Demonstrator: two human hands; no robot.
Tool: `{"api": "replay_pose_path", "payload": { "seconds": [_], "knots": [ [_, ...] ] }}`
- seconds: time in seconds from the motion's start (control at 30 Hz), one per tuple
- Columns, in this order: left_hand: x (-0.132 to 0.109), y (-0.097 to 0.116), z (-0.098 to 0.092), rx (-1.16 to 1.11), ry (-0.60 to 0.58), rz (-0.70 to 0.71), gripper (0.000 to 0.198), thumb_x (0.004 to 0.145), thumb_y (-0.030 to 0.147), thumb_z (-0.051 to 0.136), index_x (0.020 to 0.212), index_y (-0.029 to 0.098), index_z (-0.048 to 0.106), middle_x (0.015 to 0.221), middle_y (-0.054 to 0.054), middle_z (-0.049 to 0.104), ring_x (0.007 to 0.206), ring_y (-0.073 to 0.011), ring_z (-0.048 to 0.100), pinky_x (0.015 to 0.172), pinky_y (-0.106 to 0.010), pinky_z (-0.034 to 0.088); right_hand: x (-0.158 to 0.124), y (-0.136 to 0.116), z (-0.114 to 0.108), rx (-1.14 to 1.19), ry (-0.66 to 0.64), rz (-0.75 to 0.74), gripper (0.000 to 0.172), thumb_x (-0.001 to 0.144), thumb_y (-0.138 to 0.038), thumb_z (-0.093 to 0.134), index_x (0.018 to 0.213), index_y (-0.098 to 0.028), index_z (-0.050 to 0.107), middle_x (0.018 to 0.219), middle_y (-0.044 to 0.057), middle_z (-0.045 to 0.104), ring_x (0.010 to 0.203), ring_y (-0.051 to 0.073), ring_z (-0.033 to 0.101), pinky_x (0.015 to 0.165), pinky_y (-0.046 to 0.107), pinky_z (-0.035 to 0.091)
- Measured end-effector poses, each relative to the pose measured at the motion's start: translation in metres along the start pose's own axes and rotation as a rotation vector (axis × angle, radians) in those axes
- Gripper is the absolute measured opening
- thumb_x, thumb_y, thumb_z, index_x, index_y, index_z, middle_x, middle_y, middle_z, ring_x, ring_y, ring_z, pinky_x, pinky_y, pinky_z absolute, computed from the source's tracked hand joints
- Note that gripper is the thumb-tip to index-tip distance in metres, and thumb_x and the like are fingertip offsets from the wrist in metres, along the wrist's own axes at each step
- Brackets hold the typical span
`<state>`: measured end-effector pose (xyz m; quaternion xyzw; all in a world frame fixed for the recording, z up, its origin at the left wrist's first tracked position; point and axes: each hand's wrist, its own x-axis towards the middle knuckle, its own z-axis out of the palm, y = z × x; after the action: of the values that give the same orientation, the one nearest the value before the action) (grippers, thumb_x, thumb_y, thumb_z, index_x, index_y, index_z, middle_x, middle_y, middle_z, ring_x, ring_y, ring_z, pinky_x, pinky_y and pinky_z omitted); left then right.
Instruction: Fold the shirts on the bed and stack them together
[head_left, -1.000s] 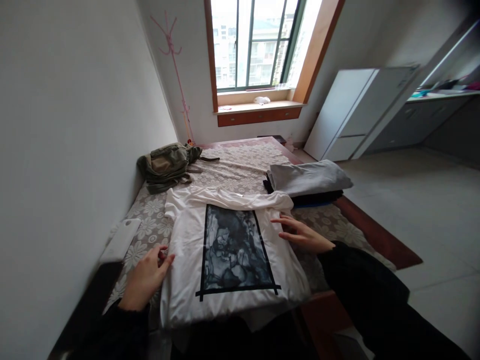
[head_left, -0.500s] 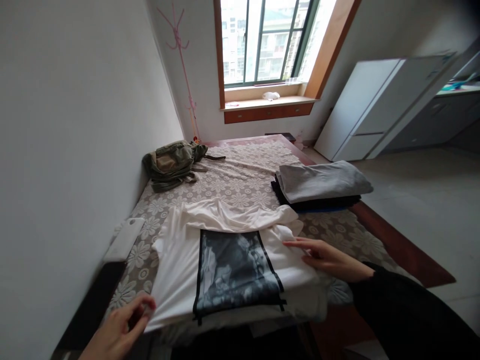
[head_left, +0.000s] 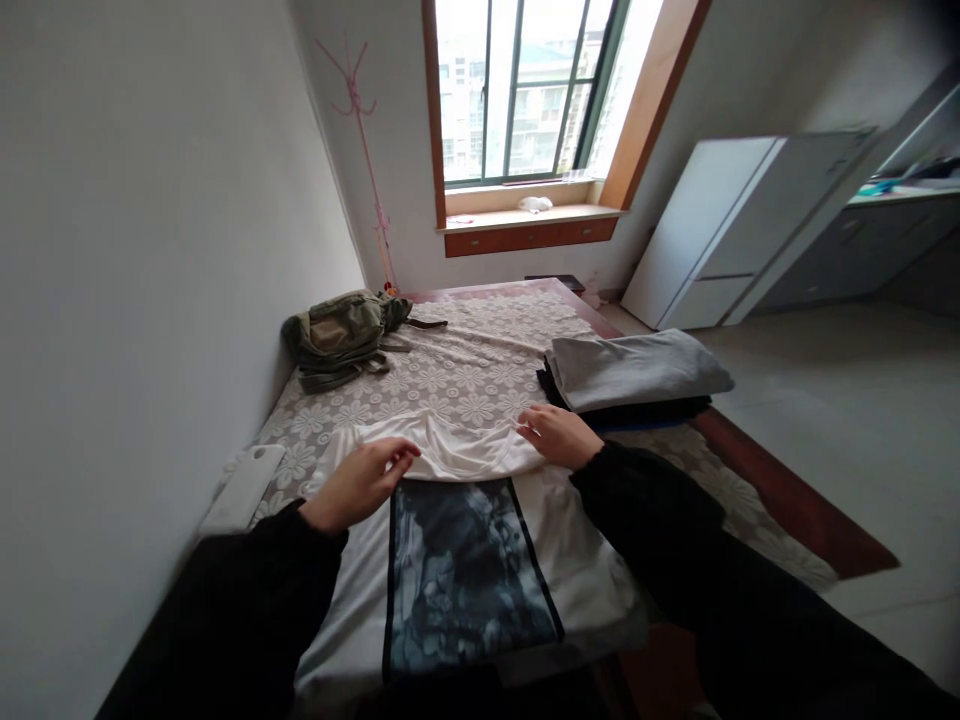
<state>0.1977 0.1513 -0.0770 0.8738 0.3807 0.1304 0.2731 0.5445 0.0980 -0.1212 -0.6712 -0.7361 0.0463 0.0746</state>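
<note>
A white T-shirt [head_left: 341, 600] with a dark photo-like print [head_left: 472, 575] lies spread on the bed, its neckline at the far side and its top part folded over in loose creases. My left hand [head_left: 364, 482] is above the left part of the neckline, fingers loosely bent, with a gap by the thumb. At the right of the neckline, my right hand [head_left: 561, 435] has its fingertips pinched at the fabric. Black sleeves cover both forearms and hide the shirt's left and right edges in part.
Right of the shirt lies a folded stack with a grey garment [head_left: 637, 368] on top. A green backpack [head_left: 341, 335] rests against the left wall. A white board-like thing with a hole [head_left: 244, 490] is at left. The bed has a floral cover [head_left: 465, 385].
Both hands have moved from the shirt's sides to its neckline, the left one up from the near left corner. The folded-over top part looks flatter. The view has shifted slightly.
</note>
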Motion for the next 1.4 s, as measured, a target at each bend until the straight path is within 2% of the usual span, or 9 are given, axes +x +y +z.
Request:
{"api": "replay_pose_path", "payload": {
  "seconds": [0.13, 0.27, 0.5, 0.73, 0.83, 0.93, 1.1, 1.27, 1.4],
  "knots": [
    [0.068, -0.03, 0.023, 0.214, 0.168, -0.033, 0.029, 0.1, 0.032, 0.047, 0.116, 0.023, 0.069, 0.124, -0.008, 0.072, 0.116, -0.025, 0.065, 0.1, -0.035, 0.048, 0.023, 0.004, 0.018, -0.026, -0.039, 0.064, 0.014, 0.096, -0.027, 0.061, 0.094, -0.017, 0.07, 0.103, 0.013, 0.073, 0.1, 0.024, 0.068, 0.081, 0.028, 0.046],
    [0.095, -0.062, 0.05, 0.297, 0.283, -0.131, 0.031, 0.1, 0.03, 0.05, 0.126, 0.022, 0.065, 0.134, -0.011, 0.066, 0.125, -0.03, 0.059, 0.105, -0.044, 0.044, 0.028, 0.012, 0.033, 0.033, -0.037, 0.036, 0.006, 0.09, -0.024, 0.067, 0.095, -0.02, 0.067, 0.101, 0.006, 0.072, 0.098, 0.019, 0.068, 0.079, 0.024, 0.045],
    [0.094, -0.093, 0.068, 0.237, 0.381, -0.175, 0.014, 0.097, 0.028, 0.054, 0.098, 0.023, 0.067, 0.109, -0.009, 0.072, 0.111, -0.0295, 0.062, 0.097, -0.044, 0.046, 0.026, 0.029, 0.055, 0.364, 0.161, 0.059, 0.007, 0.096, -0.022, 0.053, 0.1, -0.021, 0.058, 0.091, 0.005, 0.071, 0.085, 0.02, 0.067, 0.074, 0.027, 0.044],
    [0.094, -0.098, 0.065, 0.164, 0.404, -0.201, 0.021, 0.098, 0.028, 0.051, 0.116, 0.023, 0.061, 0.106, -0.008, 0.072, 0.102, -0.0266, 0.067, 0.092, -0.04, 0.049, 0.025, 0.028, 0.058, 0.428, 0.27, 0.118, 0.013, 0.098, -0.026, 0.05, 0.107, -0.023, 0.058, 0.099, 0.008, 0.074, 0.093, 0.024, 0.069, 0.077, 0.03, 0.046],
    [0.093, -0.098, 0.067, 0.165, 0.37, -0.138, 0.028, 0.094, 0.036, 0.059, 0.119, 0.023, 0.065, 0.11, -0.009, 0.072, 0.105, -0.0283, 0.065, 0.096, -0.041, 0.048, 0.026, 0.028, 0.059, 0.372, 0.268, 0.144, 0.017, 0.095, -0.026, 0.055, 0.11, -0.022, 0.061, 0.098, 0.007, 0.074, 0.093, 0.024, 0.069, 0.08, 0.03, 0.047],
    [0.093, -0.098, 0.068, 0.171, 0.35, -0.139, 0.02, 0.094, 0.038, 0.058, 0.102, 0.023, 0.07, 0.108, -0.009, 0.073, 0.105, -0.0289, 0.065, 0.095, -0.041, 0.048, 0.026, 0.028, 0.061, 0.328, 0.224, 0.155, 0.019, 0.093, -0.026, 0.059, 0.111, -0.023, 0.064, 0.103, 0.007, 0.074, 0.095, 0.024, 0.07, 0.082, 0.031, 0.048],
    [0.092, -0.1, 0.066, 0.089, 0.451, -0.199, 0.017, 0.094, 0.036, 0.056, 0.096, 0.024, 0.069, 0.1, -0.008, 0.075, 0.099, -0.027, 0.067, 0.09, -0.039, 0.051, 0.025, 0.028, 0.065, 0.295, 0.163, 0.134, 0.025, 0.093, -0.024, 0.06, 0.118, -0.023, 0.064, 0.117, 0.008, 0.074, 0.104, 0.024, 0.07, 0.087, 0.032, 0.049],
    [0.089, -0.089, 0.064, 0.212, 0.516, 0.013, 0.03, 0.093, 0.024, 0.055, 0.121, 0.021, 0.065, 0.127, -0.011, 0.069, 0.121, -0.0307, 0.061, 0.106, -0.049, 0.046, 0.025, 0.029, 0.068, 0.287, 0.155, 0.086, 0.03, 0.092, -0.021, 0.061, 0.122, -0.023, 0.062, 0.128, 0.009, 0.071, 0.111, 0.024, 0.069, 0.092, 0.033, 0.05],
    [0.087, -0.069, 0.074, 0.262, 0.368, 0.341, 0.034, 0.101, 0.024, 0.048, 0.132, 0.025, 0.062, 0.138, -0.005, 0.066, 0.138, -0.0252, 0.051, 0.122, -0.05, 0.031, 0.025, 0.026, 0.069, 0.337, 0.177, 0.039, 0.031, 0.093, -0.018, 0.055, 0.123, -0.022, 0.062, 0.128, 0.009, 0.07, 0.114, 0.024, 0.067, 0.097, 0.033, 0.049]
  ]
}}
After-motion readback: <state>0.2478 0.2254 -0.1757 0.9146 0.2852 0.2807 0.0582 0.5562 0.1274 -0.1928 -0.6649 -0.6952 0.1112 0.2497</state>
